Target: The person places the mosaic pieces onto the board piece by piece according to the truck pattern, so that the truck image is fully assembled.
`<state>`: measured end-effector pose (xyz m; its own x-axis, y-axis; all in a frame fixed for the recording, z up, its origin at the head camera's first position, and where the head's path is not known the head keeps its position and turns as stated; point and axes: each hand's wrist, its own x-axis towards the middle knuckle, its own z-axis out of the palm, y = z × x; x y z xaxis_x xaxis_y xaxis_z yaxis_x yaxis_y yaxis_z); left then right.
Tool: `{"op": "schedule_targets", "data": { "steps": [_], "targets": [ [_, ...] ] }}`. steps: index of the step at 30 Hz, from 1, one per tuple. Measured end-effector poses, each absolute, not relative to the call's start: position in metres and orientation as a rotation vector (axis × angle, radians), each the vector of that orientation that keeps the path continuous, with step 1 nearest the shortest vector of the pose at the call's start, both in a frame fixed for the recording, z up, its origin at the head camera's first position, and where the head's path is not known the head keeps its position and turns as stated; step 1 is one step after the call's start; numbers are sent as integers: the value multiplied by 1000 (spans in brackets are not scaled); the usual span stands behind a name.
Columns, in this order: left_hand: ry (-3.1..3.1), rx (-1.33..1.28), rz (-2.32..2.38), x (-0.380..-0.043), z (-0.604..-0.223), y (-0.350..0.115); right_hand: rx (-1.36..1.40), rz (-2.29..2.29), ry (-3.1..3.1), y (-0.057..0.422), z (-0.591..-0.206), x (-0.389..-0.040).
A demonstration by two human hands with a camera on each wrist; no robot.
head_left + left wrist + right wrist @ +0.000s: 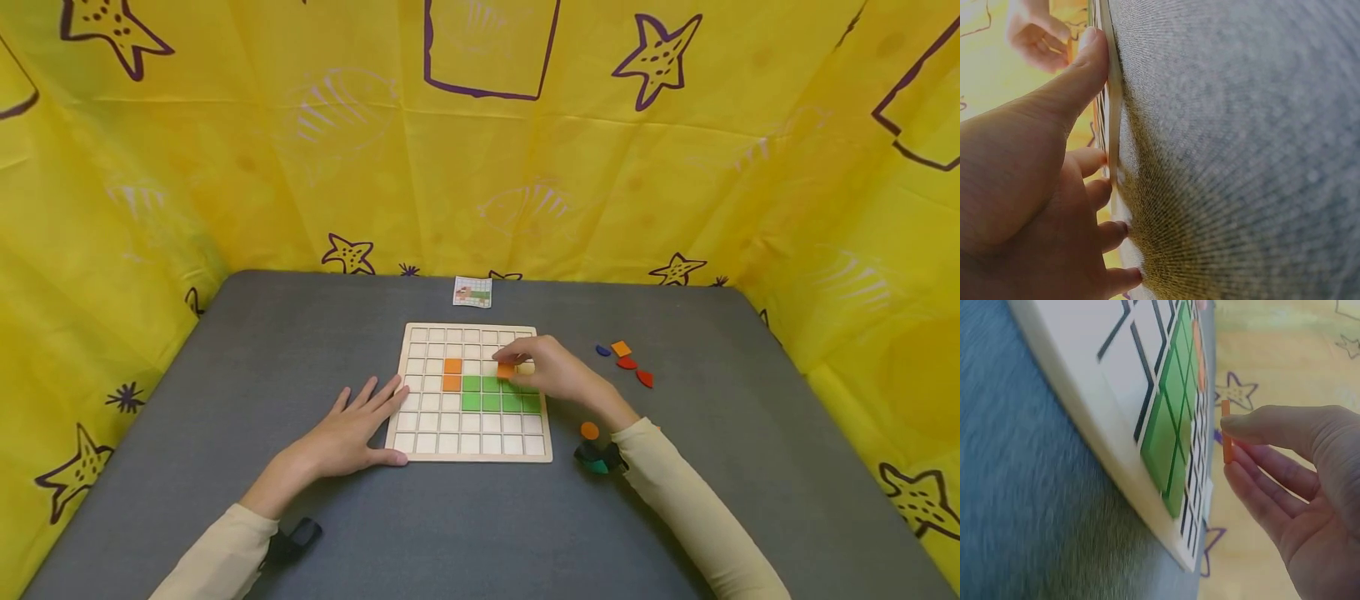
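A pale wooden grid board [468,457] lies on the dark grey table. Green square tiles [491,402] fill a block of cells right of its middle, and two orange tiles [452,367] sit one behind the other on the block's left. My left hand [337,442] rests spread at the board's left edge, thumb [1088,59] and fingertips against the rim. Between thumb and fingers, my right hand [558,371] pinches an orange square tile [1227,434]. In the right wrist view it is held edge-on; from the head it overlaps cells just behind the green block.
Behind the board lies a small card [472,292] with a printed grid picture. Right of the board are a blue piece [603,351], an orange square [621,349] and red pieces [645,379]. An orange disc [589,431] and a green piece [597,467] lie by the right wrist. Yellow cloth [480,167] surrounds the table.
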<state>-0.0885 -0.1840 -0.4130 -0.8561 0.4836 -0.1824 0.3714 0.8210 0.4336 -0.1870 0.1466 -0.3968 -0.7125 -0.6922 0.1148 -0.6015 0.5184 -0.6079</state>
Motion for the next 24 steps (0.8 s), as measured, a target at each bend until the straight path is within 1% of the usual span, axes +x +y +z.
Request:
{"op": "schedule_targets", "data": {
  "steps": [4, 12, 24],
  "targets": [
    [2718, 651, 569, -88, -413, -184, -1192, -960, 2598, 138, -398, -185],
    [2715, 650, 569, -88, -412, -183, -1215, -928, 2574, 122, -400, -180],
    [2714, 657, 570, -88, -412, -185, -1335, -917, 2529, 95, -410, -171]
  ]
}}
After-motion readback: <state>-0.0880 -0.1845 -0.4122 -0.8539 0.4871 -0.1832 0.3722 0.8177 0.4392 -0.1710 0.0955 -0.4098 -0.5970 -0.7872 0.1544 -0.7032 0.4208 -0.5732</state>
